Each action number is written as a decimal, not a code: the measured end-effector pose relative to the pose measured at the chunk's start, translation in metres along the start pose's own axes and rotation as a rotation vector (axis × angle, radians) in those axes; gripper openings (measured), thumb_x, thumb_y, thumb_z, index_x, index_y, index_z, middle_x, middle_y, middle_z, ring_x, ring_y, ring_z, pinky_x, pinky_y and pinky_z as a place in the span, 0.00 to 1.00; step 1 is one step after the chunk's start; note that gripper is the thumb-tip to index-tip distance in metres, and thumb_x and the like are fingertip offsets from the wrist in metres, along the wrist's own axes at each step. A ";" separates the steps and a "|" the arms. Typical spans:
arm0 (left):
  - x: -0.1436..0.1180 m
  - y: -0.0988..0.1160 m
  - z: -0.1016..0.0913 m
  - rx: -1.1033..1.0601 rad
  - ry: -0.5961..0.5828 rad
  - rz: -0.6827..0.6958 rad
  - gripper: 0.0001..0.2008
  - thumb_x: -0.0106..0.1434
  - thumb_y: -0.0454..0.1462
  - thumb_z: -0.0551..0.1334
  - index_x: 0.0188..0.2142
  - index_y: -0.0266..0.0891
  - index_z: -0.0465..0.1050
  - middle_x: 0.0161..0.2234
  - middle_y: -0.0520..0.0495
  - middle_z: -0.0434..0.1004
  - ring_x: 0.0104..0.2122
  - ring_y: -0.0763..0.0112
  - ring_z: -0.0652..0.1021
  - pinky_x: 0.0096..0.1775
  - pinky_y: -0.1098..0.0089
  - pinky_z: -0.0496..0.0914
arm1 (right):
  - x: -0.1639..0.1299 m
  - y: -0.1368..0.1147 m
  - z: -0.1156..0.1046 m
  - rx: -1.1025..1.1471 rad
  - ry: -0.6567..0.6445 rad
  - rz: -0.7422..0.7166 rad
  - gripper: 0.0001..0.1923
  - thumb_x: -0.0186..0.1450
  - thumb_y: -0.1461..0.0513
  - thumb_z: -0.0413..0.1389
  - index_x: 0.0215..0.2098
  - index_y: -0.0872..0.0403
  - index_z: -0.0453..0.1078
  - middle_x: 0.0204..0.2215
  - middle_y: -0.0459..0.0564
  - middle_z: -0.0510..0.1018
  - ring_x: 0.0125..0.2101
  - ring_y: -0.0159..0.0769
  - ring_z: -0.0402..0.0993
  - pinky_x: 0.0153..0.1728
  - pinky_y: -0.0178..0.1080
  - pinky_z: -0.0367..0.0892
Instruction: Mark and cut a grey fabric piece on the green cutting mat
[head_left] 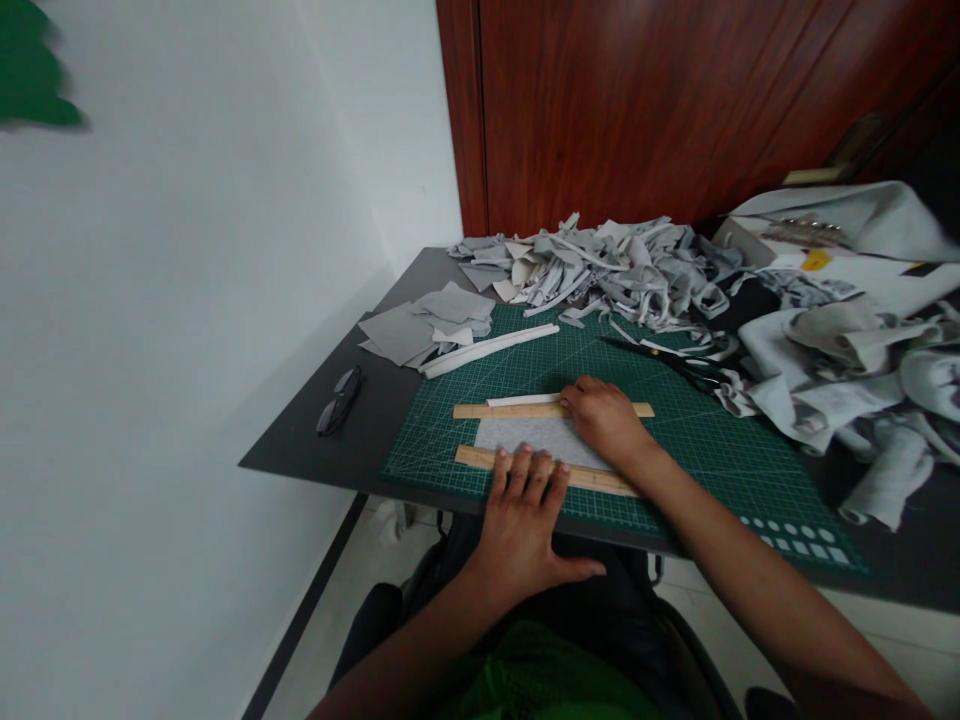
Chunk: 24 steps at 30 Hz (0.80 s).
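Between two wooden rulers [545, 409], grey felt [534, 436] (both hands [525, 520] on edges).

Two wooden rulers: far ruler [553, 410], near ruler [551, 469]. One grey fabric piece [534, 437] between them. One green cutting mat [697, 440]. One pair of scissors [664, 357]. One pair of glasses [339, 400]. One white strip [491, 350]. One heap of fabric offcuts [600, 265]; individual count not determinable. Two hands: left hand [523, 520], right hand [604, 420].
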<state>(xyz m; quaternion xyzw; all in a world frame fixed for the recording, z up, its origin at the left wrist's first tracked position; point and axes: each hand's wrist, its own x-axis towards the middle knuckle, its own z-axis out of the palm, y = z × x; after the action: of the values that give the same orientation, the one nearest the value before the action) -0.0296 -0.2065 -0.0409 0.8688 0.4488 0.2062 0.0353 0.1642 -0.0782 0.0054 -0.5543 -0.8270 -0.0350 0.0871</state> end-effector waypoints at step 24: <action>0.001 -0.001 -0.001 0.012 0.000 0.015 0.57 0.56 0.74 0.56 0.71 0.36 0.60 0.69 0.34 0.64 0.71 0.38 0.58 0.71 0.36 0.43 | 0.005 -0.003 0.000 -0.082 0.044 0.128 0.15 0.76 0.57 0.52 0.41 0.55 0.79 0.41 0.60 0.82 0.44 0.49 0.76 0.40 0.44 0.59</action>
<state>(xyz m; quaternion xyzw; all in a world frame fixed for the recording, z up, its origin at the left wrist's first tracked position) -0.0300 -0.2056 -0.0402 0.8723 0.4435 0.2038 0.0283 0.1601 -0.0748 0.0061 -0.6084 -0.7855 -0.0754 0.0843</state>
